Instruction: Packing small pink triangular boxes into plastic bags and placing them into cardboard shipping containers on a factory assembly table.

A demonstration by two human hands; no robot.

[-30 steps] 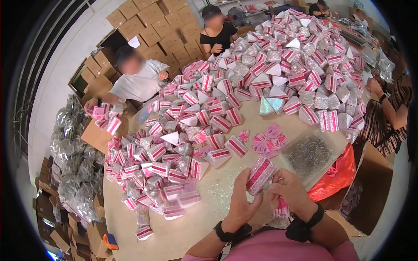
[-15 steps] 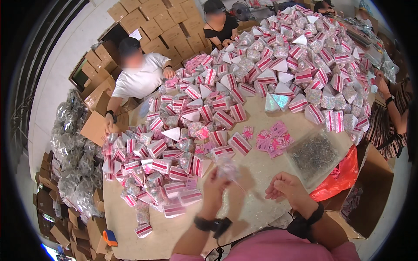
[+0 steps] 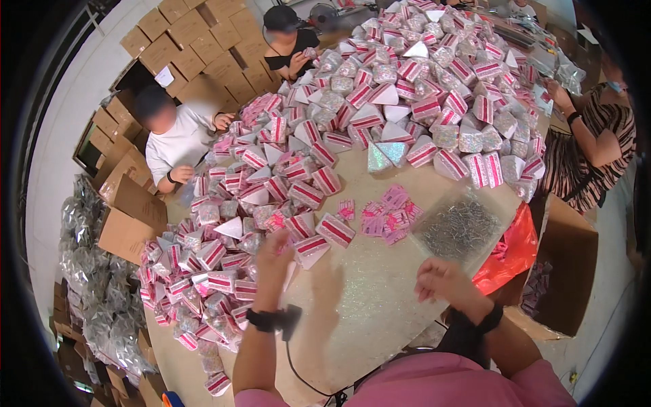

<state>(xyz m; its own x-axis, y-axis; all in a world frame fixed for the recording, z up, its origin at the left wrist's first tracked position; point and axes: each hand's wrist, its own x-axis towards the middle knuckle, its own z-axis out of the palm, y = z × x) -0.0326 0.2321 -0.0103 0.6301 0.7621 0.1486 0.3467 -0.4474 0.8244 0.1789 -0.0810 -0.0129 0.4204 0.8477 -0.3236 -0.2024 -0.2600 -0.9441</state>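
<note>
My left hand [image 3: 274, 263] is over the near edge of a big pile of wedge-shaped packages [image 3: 390, 114], shaped like cake slices, glittery and white with a deep pink band. Its fingers are blurred, and I cannot make out whether they hold anything. One wedge package [image 3: 312, 249] lies right beside that hand, and another [image 3: 336, 231] a bit farther off. My right hand [image 3: 439, 278] has its fingers drawn together with the thumb, just in front of a clear shallow tray [image 3: 422, 245] of small metal pieces [image 3: 462, 222]. Whatever its fingertips may hold is too small to name.
Pink printed cards [image 3: 390, 216] lie beyond my hands. A red plastic bag [image 3: 510, 247] and an open cardboard box [image 3: 566, 271] stand to the right. Several people work around the table [image 3: 369, 312]. Stacked cartons [image 3: 203, 51] and silvery bags [image 3: 102, 278] are at the left.
My left hand has moved left from the middle of the table to the pile, away from the wrapped piece it held. My right hand stays near the tray; the view has shifted.
</note>
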